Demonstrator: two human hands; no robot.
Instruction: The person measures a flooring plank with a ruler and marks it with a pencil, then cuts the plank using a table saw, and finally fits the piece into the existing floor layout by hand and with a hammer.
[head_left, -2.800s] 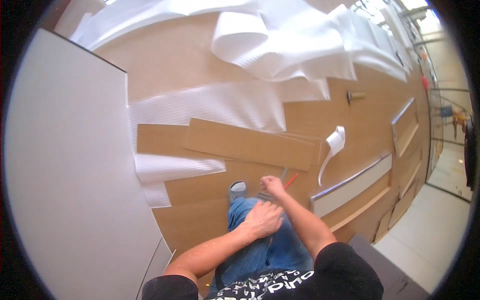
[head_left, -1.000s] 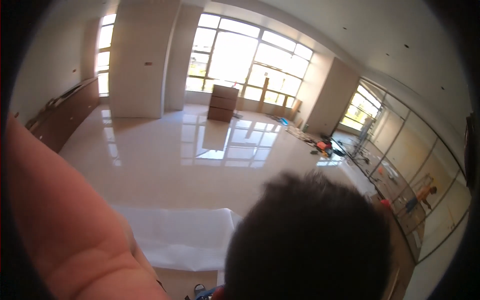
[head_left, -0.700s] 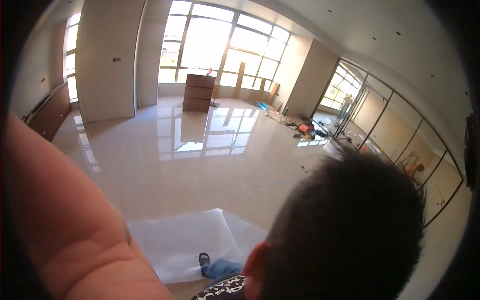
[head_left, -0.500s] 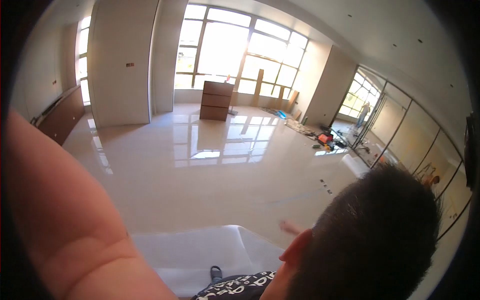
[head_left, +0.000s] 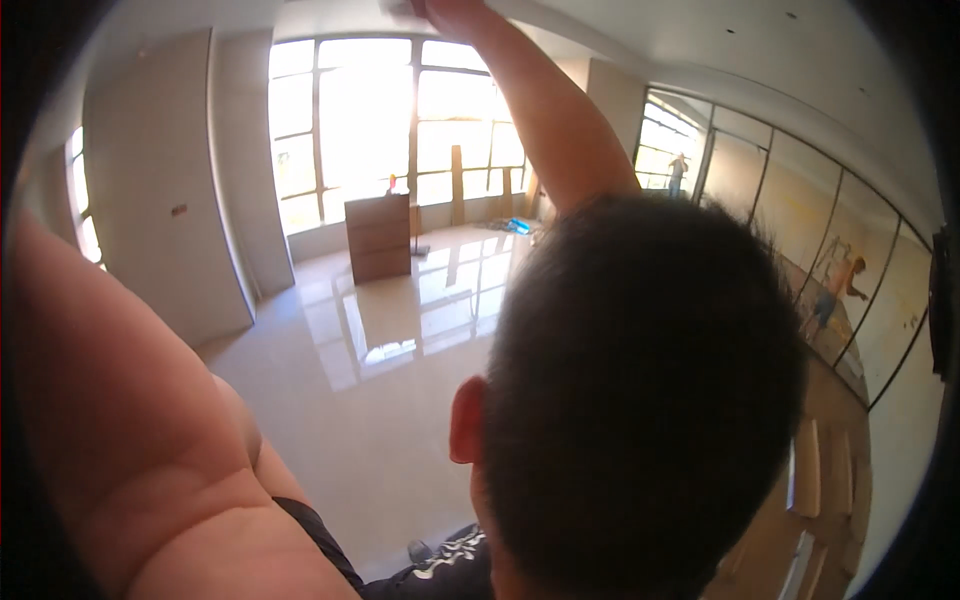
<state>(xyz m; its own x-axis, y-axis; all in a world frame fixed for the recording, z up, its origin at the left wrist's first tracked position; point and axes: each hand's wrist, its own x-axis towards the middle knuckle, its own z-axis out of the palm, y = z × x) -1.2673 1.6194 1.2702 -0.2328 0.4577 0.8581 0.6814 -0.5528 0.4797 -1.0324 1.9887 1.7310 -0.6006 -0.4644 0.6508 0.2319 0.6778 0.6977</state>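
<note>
The right hand [head_left: 445, 12], raised and cropped by the upper edge, meets an unclear grey shape [head_left: 400, 8]; its grip cannot be told, nor that of the left hand [head_left: 115, 375], close before the lens. A brown cabinet [head_left: 380, 240] stands on the glossy floor [head_left: 350, 450] near tall windows [head_left: 365, 115].

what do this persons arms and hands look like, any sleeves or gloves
The left arm is broad and creased up close, bare below a short black sleeve. The right forearm is bare too, its sleeve hidden. The right hand is partly cut off; no glove or watch shows.
</note>
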